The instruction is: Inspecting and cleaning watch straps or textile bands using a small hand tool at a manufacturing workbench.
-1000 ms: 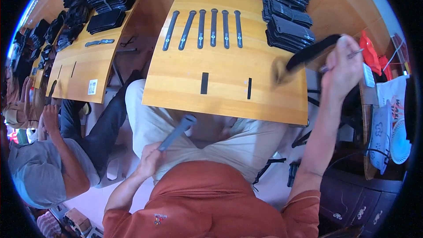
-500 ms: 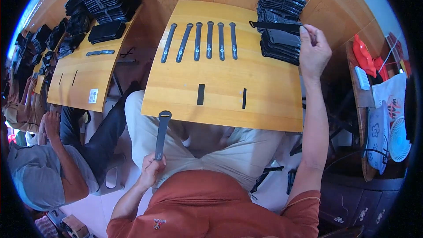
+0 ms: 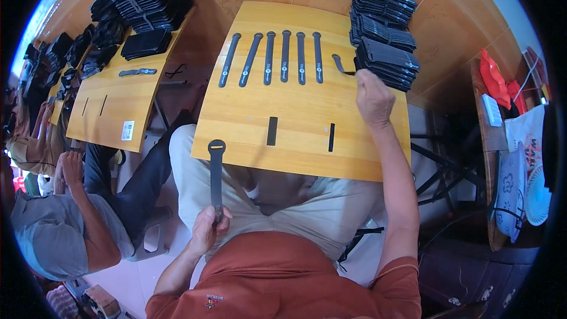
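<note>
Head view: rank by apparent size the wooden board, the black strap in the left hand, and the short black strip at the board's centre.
1. Wooden board
2. Black strap in the left hand, though it is nearer the camera
3. Short black strip

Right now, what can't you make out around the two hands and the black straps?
- Head view: right hand covers the near end of the curved black strap; whether the fingers grip it cannot be told.
- Left hand wraps the lower end of the long black strap with a loop end, hiding that end.
- Small marks on the six flat black straps in a row are too small to read.
- Stacked black strap bundles: count unclear, layers overlap.
</note>
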Tool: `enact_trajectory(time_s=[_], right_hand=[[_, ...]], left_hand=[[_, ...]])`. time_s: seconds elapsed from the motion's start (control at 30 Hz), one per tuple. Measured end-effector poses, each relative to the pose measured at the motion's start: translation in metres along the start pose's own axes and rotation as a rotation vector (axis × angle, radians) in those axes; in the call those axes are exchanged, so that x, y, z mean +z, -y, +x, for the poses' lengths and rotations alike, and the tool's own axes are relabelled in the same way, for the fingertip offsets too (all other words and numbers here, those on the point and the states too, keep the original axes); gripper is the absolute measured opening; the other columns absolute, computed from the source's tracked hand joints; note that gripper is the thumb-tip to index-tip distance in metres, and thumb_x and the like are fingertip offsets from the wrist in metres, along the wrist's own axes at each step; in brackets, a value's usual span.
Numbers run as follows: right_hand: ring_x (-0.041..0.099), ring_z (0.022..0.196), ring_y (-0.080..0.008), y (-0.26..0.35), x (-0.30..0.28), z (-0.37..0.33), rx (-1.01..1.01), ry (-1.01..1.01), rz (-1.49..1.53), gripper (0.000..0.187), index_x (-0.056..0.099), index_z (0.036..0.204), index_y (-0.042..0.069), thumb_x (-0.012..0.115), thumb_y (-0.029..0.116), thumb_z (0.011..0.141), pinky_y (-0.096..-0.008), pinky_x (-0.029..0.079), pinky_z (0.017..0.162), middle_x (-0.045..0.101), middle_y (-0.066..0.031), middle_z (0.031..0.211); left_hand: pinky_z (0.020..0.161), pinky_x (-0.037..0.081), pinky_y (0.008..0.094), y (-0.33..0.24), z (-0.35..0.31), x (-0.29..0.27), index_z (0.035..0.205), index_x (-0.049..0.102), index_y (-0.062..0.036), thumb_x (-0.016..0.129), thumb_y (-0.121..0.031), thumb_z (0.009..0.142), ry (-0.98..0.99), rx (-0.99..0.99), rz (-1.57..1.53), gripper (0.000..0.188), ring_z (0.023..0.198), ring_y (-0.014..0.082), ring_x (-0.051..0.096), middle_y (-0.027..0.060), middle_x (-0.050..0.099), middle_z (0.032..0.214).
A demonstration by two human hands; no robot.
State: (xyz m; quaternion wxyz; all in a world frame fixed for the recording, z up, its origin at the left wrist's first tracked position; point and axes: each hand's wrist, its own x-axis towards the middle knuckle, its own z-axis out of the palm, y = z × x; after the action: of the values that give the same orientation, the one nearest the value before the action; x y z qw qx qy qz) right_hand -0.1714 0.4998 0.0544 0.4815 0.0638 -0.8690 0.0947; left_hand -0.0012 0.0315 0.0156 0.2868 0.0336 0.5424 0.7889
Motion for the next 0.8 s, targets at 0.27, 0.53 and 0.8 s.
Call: enact_trajectory(time_s=[0.27,0.53,0.8], right_hand=[[0.071,0.081,-0.0308,0.002,0.026,-0.043,0.097,0.329,0.147,0.012,0.067,0.093,0.011,0.064,0.004,0.085,-0.0429,0.057,0.066,0.074,-0.006,0.097],[0.071,0.089,-0.0351,-0.001,0.029,-0.032,0.192,0.541,0.104,0.015,0.072,0.104,0.009,0.065,0.015,0.093,-0.047,0.057,0.076,0.073,-0.0091,0.109],[0.07,0.102,-0.033,0.011,0.012,-0.032,0.241,0.524,0.157,0.025,0.071,0.112,0.004,0.067,0.017,0.091,-0.0428,0.056,0.087,0.07,-0.0125,0.121]], left_hand=[[0.067,0.043,0.0287,-0.008,0.014,0.018,0.121,0.054,-0.0018,0.047,-0.048,0.106,0.094,-0.019,-0.087,0.049,0.073,0.0148,0.052,0.0066,0.057,0.083],[0.098,0.048,0.0363,-0.01,0.021,0.021,0.125,0.059,0.0014,0.064,-0.034,0.101,0.069,-0.091,-0.104,0.043,0.107,0.0225,0.063,0.0131,0.067,0.109],[0.096,0.049,0.0351,-0.014,0.026,0.025,0.121,0.063,0.0007,0.07,-0.03,0.096,0.05,-0.104,-0.022,0.04,0.106,0.0213,0.064,0.0133,0.069,0.111]])
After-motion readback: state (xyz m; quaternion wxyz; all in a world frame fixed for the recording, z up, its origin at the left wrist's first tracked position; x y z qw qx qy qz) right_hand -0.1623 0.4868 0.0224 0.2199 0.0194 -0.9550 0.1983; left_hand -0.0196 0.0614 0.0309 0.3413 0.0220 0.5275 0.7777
